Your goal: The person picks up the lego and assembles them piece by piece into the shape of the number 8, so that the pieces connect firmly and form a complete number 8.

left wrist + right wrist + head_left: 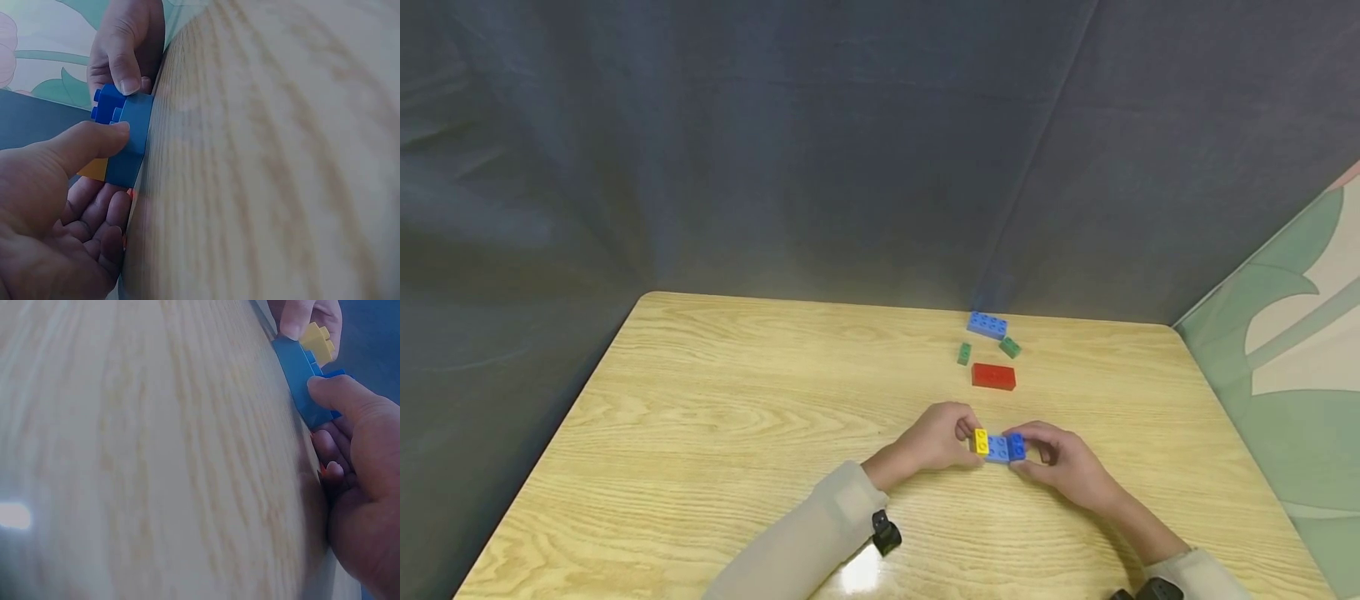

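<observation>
Place: a screened-off recording corner, by its look; home or lab, I can't tell.
Table: plain wood-grain top, toy bricks on it.
Dark cloth: hung like a backdrop behind the far edge and down the left side.
Patterned panel: big green leaves at the right (rather nursery-like, to my eye).
Wrist cameras: small, black, strapped at both sleeves.
</observation>
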### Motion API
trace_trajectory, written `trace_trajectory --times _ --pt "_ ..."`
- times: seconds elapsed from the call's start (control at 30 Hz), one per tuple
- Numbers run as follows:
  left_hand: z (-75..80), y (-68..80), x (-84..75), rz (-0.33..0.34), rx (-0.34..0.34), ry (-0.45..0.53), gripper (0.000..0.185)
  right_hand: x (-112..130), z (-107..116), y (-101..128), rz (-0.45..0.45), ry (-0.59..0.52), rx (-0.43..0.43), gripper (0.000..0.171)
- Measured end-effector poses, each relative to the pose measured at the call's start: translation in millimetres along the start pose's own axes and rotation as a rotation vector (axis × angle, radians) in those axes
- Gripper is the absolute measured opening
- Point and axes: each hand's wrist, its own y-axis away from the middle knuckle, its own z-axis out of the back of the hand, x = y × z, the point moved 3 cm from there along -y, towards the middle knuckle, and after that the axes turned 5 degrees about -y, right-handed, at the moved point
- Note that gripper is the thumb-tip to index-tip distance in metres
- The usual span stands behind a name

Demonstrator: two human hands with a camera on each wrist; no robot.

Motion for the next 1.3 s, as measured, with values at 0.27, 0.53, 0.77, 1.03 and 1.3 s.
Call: trace_trajectory --times 0.27,0.53,0.77,1.03,1.3 --pt "-0.6 -0.1 0.0 0.007 0.003 -0.003 0.032 2 1 0 0.025 0.008 0.004 0.037" --pt "-1.2 -0.6 -0.6 0.003 0.005 -0.002 0.033 7 9 -1 0.049 -0.073 0.142 0.038" --pt "-0.4 -0.4 -0.1 0.002 0.000 0.000 0.032 11 19 -4 0.036 -0.099 0.277 0.043" --pt "-0.3 -0.2 0.3 -0.008 -0.004 0.008 0.032 17 28 -10 0.001 0.045 0.126 0.033" --pt "-0.2 0.5 0.4 0.000 -0.004 -0.001 0.032 19 42 -21 0.056 0.189 -0.016 0.041"
